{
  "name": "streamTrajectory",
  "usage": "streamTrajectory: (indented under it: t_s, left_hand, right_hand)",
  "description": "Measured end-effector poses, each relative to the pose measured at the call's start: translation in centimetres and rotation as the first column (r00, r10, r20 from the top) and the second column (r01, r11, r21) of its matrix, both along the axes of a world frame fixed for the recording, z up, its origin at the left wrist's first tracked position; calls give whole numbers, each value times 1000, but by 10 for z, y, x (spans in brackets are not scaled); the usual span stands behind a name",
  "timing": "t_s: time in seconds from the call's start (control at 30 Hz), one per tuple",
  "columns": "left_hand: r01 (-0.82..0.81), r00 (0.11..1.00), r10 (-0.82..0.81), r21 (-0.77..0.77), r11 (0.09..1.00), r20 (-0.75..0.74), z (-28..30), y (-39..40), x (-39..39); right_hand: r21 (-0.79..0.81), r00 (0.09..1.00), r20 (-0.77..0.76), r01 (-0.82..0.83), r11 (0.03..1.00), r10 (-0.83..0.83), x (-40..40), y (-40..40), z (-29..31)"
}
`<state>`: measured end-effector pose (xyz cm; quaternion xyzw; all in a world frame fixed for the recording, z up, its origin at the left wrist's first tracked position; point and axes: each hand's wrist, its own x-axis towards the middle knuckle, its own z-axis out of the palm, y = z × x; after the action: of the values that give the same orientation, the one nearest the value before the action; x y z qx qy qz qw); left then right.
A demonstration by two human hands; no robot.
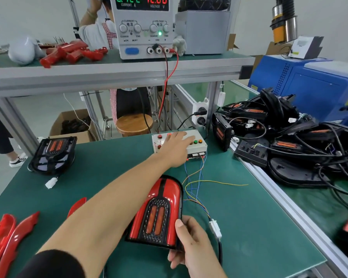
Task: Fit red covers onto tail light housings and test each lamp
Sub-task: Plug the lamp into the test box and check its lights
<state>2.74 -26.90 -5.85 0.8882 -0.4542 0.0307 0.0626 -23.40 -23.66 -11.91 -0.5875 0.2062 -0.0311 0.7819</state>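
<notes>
We see our left hand (177, 142) stretched fwd over the white test box (197, 146) at the back of the green worktop (249, 227), fingers straight and laid across its buttons, grasping nothing. Our right hand (191, 243) grips the near right corner of the tail light w/ red cover (159, 209), thumb on the cover's edge, fingers curled under. That lamp sits tilted, near-centre of the worktop, its cable running to a white connector (215, 229) just beside the hand; thin coloured wires (195, 189) go from there to the box. A bare black housing (52, 155) lies far left, well apart. Loose red covers (10, 233) sit at the near-left edge. A pile of black housings (289, 141) w/ cables fills the right side. On the shelf above, the power supply (143, 29) reads 12.00 V, approx 0.12 A, red and black leads dropping to the box.
</notes>
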Motion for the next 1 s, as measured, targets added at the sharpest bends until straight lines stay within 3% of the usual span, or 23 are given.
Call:
streamTrajectory:
  t_s: [0.1, 0.23, 0.53, 0.6, 0.67, 0.73, 0.77, 0.9, 1.0]
  left_hand:
    - [44, 992, -69, -222, 974, -108, 4, 23, -21]
    - [72, 964, -163, -384, 920, -210, 12, 60, -61]
    - [57, 934, -176, -360, 931, -309, 18, 103, -132]
    - [40, 931, -164, -357, 933, -325, 14, 104, -139]
    - [23, 932, -154, -372, 928, -328, 10, 103, -145]
    - [38, 941, -158, -368, 929, -301, 3, 101, -151]
    - [70, 947, -169, -341, 938, -273, 0, 100, -154]
    - [302, 951, -305, -68, 951, -42, -10, 88, -160]
    - [396, 907, -412, 157, 904, 84, -7, 74, -165]
  right_hand:
    - [-86, 1000, -16, -22, 996, 20, 1, 3, 3]
    - [-153, 998, -56, -39, 987, 31, 3, 5, 5]
    - [-312, 992, -100, 47, 949, -82, -10, 17, 19]
    - [-537, 989, -66, 79, 840, -135, -24, 22, 19]
    - [-808, 968, 86, 206, 552, -235, -41, 19, 14]
    - [-911, 907, 242, 335, 240, -344, -54, 5, 16]
    - [-930, 886, 243, 329, 165, -395, -58, -6, 17]
    - [-970, 902, -172, -85, 227, -395, -58, -40, 12]
    - [-964, 927, -179, -97, 249, -329, -51, -47, 14]
